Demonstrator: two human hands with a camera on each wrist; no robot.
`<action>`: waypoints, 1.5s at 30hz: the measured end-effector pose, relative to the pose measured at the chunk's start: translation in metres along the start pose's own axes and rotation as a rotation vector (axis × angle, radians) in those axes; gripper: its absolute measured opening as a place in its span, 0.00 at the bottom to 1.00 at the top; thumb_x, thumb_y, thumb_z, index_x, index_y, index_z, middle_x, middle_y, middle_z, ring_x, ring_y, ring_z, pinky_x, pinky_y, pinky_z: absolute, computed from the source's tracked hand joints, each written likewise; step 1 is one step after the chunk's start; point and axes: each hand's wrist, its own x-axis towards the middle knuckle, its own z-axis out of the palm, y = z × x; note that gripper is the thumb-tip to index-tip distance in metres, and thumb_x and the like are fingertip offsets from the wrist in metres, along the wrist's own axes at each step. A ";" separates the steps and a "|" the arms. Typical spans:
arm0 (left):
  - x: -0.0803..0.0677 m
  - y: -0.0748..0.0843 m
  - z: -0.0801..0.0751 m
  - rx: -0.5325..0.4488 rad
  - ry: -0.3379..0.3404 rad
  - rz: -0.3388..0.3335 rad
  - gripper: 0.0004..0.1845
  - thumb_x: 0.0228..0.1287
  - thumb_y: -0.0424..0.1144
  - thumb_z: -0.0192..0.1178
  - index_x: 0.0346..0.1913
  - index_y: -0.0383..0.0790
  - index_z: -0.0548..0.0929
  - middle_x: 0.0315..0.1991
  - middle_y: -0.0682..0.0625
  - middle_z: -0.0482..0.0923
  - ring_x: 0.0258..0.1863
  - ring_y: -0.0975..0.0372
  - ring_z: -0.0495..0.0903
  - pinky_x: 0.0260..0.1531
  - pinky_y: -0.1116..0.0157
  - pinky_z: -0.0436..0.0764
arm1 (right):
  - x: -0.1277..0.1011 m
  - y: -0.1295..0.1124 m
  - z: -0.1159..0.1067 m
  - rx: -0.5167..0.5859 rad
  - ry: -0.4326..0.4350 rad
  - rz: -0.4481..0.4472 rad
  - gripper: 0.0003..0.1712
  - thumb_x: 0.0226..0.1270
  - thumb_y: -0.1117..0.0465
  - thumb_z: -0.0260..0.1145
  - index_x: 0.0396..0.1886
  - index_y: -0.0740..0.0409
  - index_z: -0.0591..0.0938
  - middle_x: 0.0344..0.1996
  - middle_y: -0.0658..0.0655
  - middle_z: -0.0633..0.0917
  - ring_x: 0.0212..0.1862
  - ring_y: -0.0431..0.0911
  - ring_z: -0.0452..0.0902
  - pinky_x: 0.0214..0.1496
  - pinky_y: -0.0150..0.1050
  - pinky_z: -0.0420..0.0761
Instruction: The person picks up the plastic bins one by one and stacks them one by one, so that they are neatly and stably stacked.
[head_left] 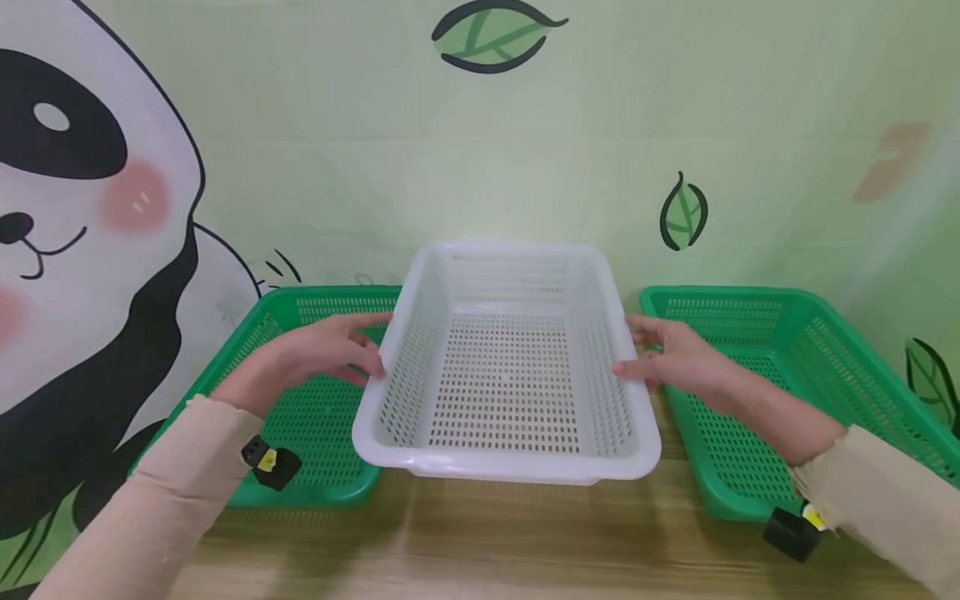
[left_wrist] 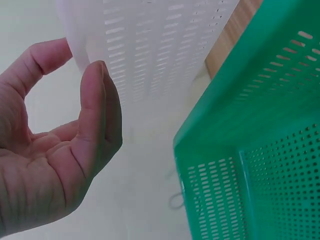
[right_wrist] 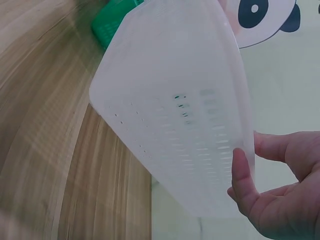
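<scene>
A white perforated plastic basket [head_left: 506, 468] is held up in front of me, its open top tipped toward the head camera. My left hand [head_left: 330, 348] pinches its left rim, thumb at the inner edge and fingers on the outer side. On the opposite rim, my right hand [head_left: 678, 354] grips with the thumb over the edge and the fingers outside. The left wrist view shows the thumb and fingertips right at the white wall [left_wrist: 145, 55]. Seen from the right wrist, the basket's outer side [right_wrist: 165, 75] hangs over the wood. Nothing lies inside it.
A green perforated basket [head_left: 300, 496] stands at left, behind my left forearm. Another green basket [head_left: 693, 454] stands at right, below my right forearm. Both are on a wooden table [head_left: 480, 542]. A pale green backdrop [head_left: 525, 167] with a panda print closes off the back.
</scene>
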 end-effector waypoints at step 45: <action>-0.056 -0.024 -0.073 0.243 0.303 0.029 0.38 0.58 0.36 0.53 0.71 0.40 0.49 0.51 0.36 0.70 0.40 0.55 0.77 0.40 0.55 0.77 | 0.034 -0.066 0.065 0.287 0.060 -0.101 0.46 0.55 0.70 0.64 0.70 0.60 0.50 0.57 0.60 0.70 0.41 0.51 0.79 0.42 0.42 0.80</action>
